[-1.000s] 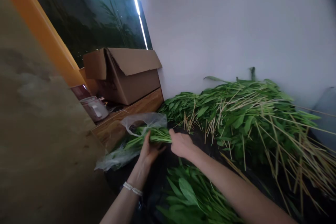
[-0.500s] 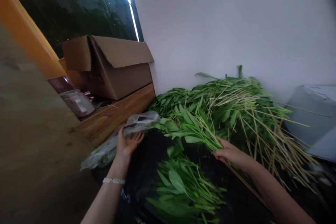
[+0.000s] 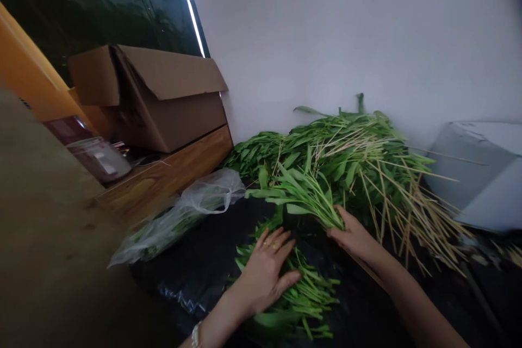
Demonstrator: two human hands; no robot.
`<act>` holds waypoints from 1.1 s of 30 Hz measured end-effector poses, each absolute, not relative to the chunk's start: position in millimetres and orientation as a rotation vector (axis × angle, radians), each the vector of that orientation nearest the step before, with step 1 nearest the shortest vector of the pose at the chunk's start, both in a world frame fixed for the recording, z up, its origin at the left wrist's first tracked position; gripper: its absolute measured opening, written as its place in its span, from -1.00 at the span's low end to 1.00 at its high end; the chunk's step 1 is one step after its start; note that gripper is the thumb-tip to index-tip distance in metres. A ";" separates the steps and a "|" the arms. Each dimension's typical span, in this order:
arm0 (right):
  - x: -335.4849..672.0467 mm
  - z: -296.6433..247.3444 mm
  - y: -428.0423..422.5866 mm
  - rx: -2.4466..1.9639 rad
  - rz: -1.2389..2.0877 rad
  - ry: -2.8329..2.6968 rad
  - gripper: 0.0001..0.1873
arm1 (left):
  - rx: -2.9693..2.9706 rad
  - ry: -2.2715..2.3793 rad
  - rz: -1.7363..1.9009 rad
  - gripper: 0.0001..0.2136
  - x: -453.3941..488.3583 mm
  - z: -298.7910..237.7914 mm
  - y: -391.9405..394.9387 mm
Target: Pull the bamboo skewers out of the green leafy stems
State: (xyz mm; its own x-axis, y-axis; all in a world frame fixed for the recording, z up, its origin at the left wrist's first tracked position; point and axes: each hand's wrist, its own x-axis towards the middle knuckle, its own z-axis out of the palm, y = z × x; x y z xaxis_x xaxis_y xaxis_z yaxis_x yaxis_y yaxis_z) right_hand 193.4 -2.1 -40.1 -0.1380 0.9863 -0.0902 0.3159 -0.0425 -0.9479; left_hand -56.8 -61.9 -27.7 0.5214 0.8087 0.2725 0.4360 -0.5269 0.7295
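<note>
My right hand (image 3: pixel 354 237) is closed around the stems of a bunch of leafy greens (image 3: pixel 294 194), whose leaves point up and left. My left hand (image 3: pixel 265 273) lies with spread fingers, rings showing, on a small pile of greens (image 3: pixel 304 298) spread on the black plastic sheet (image 3: pixel 204 266). A clear plastic bag (image 3: pixel 183 212) partly filled with greens lies to the left of both hands, untouched.
A big heap of leafy stalks with pale stems (image 3: pixel 367 174) lies against the white wall. A cardboard box (image 3: pixel 159 100) sits on a wooden board (image 3: pixel 163 176) at left, with a plastic container (image 3: pixel 100 157) beside it. A grey box (image 3: pixel 485 171) stands at right.
My right hand pulled a bunch of greens out and to the right. My left hand let go of the plastic bag and came down onto the small pile of greens.
</note>
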 end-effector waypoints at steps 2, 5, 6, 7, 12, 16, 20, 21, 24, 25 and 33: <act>193.4 -30.2 -6.2 -1.396 1.201 -1.466 -0.42 | 2.276 0.996 0.755 -0.46 -55.6 -35.6 -53.7; 193.1 -24.1 -8.0 -1.373 1.139 -1.463 -0.43 | 2.423 0.981 0.705 -0.47 -57.7 -45.5 -45.5; 192.7 -24.8 -7.4 -1.364 1.092 -1.486 -0.43 | 2.465 0.975 0.704 -0.48 -58.4 -47.1 -44.0; 191.9 -27.0 -6.5 -1.354 1.030 -1.522 -0.44 | 2.500 0.974 0.706 -0.49 -58.7 -48.0 -43.0; 185.4 -50.6 -3.4 -1.410 0.756 -1.828 -0.45 | 2.539 1.045 0.627 -0.50 -55.0 -45.5 -42.2; 186.2 -67.2 -4.6 -1.478 0.628 -2.121 -0.23 | 2.433 0.965 0.705 -0.55 -56.8 -31.9 -40.9; 197.0 -59.3 -2.3 -1.468 0.595 -2.149 -0.29 | 2.281 0.898 0.923 -0.72 -62.6 -3.6 -19.2; 200.0 -53.6 -1.2 -1.445 0.572 -2.106 -0.39 | 2.210 0.933 0.998 -0.76 -62.1 2.7 -9.4; 206.3 -36.2 0.9 -1.416 0.503 -1.970 -0.67 | 1.904 1.013 1.279 -0.79 -54.4 10.7 23.0; 206.9 -32.0 0.8 -1.425 0.488 -1.952 -0.71 | 1.796 1.018 1.362 -0.80 -51.0 8.9 32.1; 200.5 -28.2 -12.6 -1.560 0.514 -2.259 -0.92 | 1.623 1.061 1.543 -0.81 -50.3 -28.3 42.4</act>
